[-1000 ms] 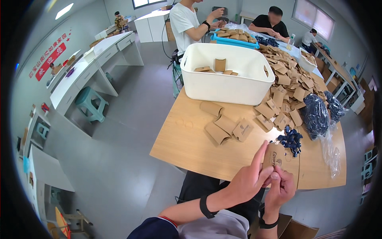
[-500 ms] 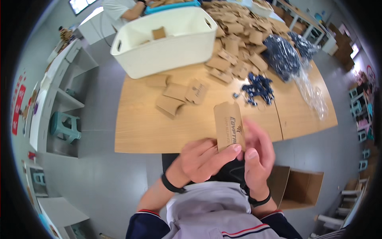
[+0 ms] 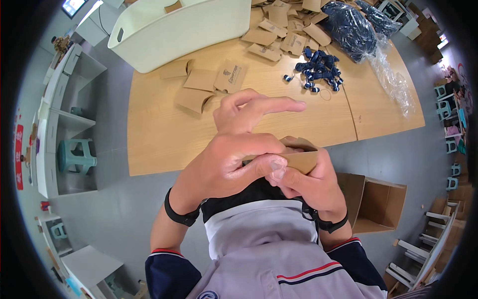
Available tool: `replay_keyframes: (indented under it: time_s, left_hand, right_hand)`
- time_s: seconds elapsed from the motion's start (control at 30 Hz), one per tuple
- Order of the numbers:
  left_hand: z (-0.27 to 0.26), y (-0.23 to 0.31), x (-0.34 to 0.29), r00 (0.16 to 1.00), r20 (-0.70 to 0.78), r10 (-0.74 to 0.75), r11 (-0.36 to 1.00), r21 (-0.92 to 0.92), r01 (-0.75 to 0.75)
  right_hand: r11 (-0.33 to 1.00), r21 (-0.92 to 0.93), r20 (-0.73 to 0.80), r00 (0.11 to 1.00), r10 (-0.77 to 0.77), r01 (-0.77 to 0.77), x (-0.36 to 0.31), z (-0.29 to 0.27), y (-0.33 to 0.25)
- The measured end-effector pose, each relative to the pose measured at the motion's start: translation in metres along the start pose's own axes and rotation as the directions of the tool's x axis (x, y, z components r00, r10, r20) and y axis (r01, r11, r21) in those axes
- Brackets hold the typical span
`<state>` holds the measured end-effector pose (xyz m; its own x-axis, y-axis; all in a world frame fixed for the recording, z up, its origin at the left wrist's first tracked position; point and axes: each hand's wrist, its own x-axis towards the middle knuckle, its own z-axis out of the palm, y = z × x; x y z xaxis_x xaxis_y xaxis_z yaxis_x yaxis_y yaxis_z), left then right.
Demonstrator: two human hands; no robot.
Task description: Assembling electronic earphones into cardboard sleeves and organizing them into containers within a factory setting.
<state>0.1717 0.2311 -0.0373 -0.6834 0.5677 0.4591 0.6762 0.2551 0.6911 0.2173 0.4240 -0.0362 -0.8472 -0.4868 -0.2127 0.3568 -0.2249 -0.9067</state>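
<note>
A brown cardboard pillow box (image 3: 302, 160) is held in front of my body, tilted so that one end, which looks open, faces up. My right hand (image 3: 322, 185) wraps round it from the right, thumb on the near side. At its left edge my left hand (image 3: 239, 154) pinches with thumb and forefinger, while the other fingers stretch out above. Whether anything is inside the box is hidden by the fingers. Beyond my hands, several brown pillow boxes (image 3: 200, 79) lie on the table (image 3: 164, 134). A cluster of small dark blue corded pieces (image 3: 318, 70) lies farther right.
A white tub (image 3: 179, 35) stands at the far left of the table. Many more pillow boxes (image 3: 274, 32) are heaped behind, beside clear plastic bags of dark blue items (image 3: 348, 30). An open cardboard carton (image 3: 381, 204) sits on the floor at right.
Both hands have drawn the pillow box closer and tipped it from flat-faced to end-up. My left fingers have lifted and spread. The view has shifted, with the table higher in the picture.
</note>
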Motion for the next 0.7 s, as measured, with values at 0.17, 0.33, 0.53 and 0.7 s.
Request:
replay_keyframes:
  time_s: [0.17, 0.33, 0.53, 0.7]
  left_hand:
    - [0.018, -0.001, -0.002, 0.974, -0.165, -0.157, 0.970, -0.209, 0.121]
    - [0.041, 0.002, -0.005, 0.907, -0.261, -0.331, 0.853, -0.494, 0.168]
    - [0.055, 0.010, -0.013, 0.850, 0.347, -0.396, 0.133, -0.895, 0.427]
    - [0.053, 0.000, -0.015, 0.932, -0.128, -0.340, 0.738, -0.650, 0.180]
  right_hand:
    - [0.904, -0.394, -0.141, 0.960, -0.241, 0.169, 0.011, 0.000, 0.006]
    - [0.588, -0.753, -0.105, 0.829, -0.550, 0.295, 0.021, -0.001, 0.012]
    - [0.427, -0.768, 0.349, 0.872, -0.344, 0.476, 0.006, -0.026, -0.006]
    - [0.795, -0.552, 0.111, 0.967, -0.229, 0.251, 0.005, -0.019, 0.001]
